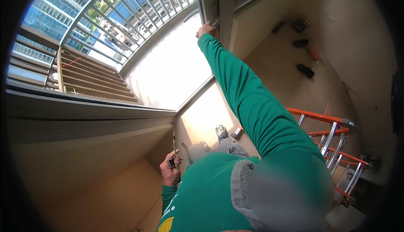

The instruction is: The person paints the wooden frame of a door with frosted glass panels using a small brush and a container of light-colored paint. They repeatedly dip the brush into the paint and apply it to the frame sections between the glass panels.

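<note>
My right arm, in a green sleeve, stretches out to the door frame (226,17). There my right hand (205,30) has its fingers closed around what looks like a grey door handle (215,23). Low on the left, my left hand (169,172) is closed on a thin tool (174,141) with a slim, pointed shaft standing up from the fist. A small black piece (171,163) shows between the fingers; whether it belongs to the tool I cannot tell. The doorway beside me opens onto a brightly lit balcony.
An orange stepladder (322,116) stands to the right. Dark shoes or tools (305,70) lie on the floor beyond it. A slatted wooden panel (94,78) leans by the balcony railing (122,17). Next to my foot is a small grey and orange item (237,132).
</note>
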`<state>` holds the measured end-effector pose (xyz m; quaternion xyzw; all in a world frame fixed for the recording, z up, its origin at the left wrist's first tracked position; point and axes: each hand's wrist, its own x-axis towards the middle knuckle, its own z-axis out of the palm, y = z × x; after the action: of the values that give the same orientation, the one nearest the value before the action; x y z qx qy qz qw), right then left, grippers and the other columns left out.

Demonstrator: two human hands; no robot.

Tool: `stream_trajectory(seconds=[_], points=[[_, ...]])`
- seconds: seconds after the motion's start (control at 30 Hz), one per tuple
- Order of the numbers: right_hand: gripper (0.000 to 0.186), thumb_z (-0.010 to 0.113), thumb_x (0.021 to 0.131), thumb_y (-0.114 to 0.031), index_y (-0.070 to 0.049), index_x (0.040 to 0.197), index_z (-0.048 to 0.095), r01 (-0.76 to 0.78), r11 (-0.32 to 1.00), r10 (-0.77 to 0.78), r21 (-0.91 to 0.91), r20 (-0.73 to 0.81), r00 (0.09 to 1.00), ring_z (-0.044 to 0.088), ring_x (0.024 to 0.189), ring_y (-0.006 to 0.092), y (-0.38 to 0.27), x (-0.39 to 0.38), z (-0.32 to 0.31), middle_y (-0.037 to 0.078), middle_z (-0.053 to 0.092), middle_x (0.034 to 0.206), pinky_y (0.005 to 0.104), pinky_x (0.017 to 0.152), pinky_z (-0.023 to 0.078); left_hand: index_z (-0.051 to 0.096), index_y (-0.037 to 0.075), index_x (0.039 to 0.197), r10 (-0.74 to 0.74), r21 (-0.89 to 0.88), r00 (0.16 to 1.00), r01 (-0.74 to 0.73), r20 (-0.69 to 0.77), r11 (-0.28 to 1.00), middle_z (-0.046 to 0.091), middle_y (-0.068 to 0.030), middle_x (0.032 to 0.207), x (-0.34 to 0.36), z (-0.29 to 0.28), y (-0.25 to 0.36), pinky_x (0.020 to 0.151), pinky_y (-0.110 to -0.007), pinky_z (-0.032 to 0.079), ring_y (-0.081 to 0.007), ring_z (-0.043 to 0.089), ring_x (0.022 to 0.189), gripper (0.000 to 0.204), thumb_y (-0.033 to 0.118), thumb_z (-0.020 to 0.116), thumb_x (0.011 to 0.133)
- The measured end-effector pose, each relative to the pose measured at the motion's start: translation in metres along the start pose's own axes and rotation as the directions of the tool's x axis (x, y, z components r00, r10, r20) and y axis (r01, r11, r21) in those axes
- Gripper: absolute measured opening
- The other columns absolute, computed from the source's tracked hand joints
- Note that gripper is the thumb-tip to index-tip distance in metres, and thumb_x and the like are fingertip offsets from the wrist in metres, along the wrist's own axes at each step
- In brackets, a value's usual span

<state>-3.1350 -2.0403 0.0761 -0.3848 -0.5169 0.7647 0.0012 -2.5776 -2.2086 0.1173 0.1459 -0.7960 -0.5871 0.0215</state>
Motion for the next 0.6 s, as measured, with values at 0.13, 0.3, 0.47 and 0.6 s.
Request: stream_trajectory(seconds=[0.13,0.3,0.47,0.6], points=[[0.031,0.052,0.106,-0.020,0.004,0.122,0.062,0.495,0.777,-0.617,-0.389,-0.314,0.722,0.069,0.102,0.0461,0.061,0.073,-0.007,0.028,0.070,0.110,0.0485,0.086,0.058,0.069,-0.001,0.123,-0.056,0.053,0.995,0.052,0.077,0.997,0.072,-0.0059,0.081,0.091,0.010,0.021,0.073,-0.027,0.055,-0.0108,0.068,0.074,0.025,0.014,0.063,0.103],[0.032,0.051,0.107,-0.022,0.005,0.121,0.059,0.647,0.723,-0.690,-0.242,-0.267,0.672,0.067,0.102,0.0477,0.052,0.082,0.024,0.029,0.068,0.111,0.0507,0.086,0.055,0.071,0.003,0.122,-0.020,0.057,0.974,0.007,0.227,0.998,0.075,-0.0072,0.083,0.219,0.037,0.026,0.070,-0.026,0.055,-0.0101,0.069,0.075,0.023,0.012,0.066,0.101],[0.033,0.046,0.109,-0.028,0.002,0.116,0.056,0.536,0.792,-0.595,-0.291,-0.173,0.785,0.066,0.102,0.0486,0.030,0.083,0.059,0.030,0.068,0.109,0.0520,0.084,0.051,0.070,0.002,0.123,0.071,0.005,0.911,-0.080,0.405,0.997,0.075,-0.0075,0.085,0.327,0.048,0.046,0.070,-0.028,0.055,-0.0115,0.068,0.074,0.023,0.008,0.065,0.101],[0.033,0.046,0.109,-0.029,0.002,0.113,0.057,0.508,0.803,-0.552,-0.311,-0.066,0.831,0.065,0.098,0.0508,0.035,0.091,0.096,0.032,0.067,0.103,0.0521,0.083,0.049,0.071,0.002,0.120,0.070,-0.027,0.872,-0.065,0.485,0.998,0.077,-0.0095,0.088,0.389,0.038,0.080,0.073,-0.027,0.056,-0.0135,0.072,0.080,0.023,0.001,0.067,0.097]])
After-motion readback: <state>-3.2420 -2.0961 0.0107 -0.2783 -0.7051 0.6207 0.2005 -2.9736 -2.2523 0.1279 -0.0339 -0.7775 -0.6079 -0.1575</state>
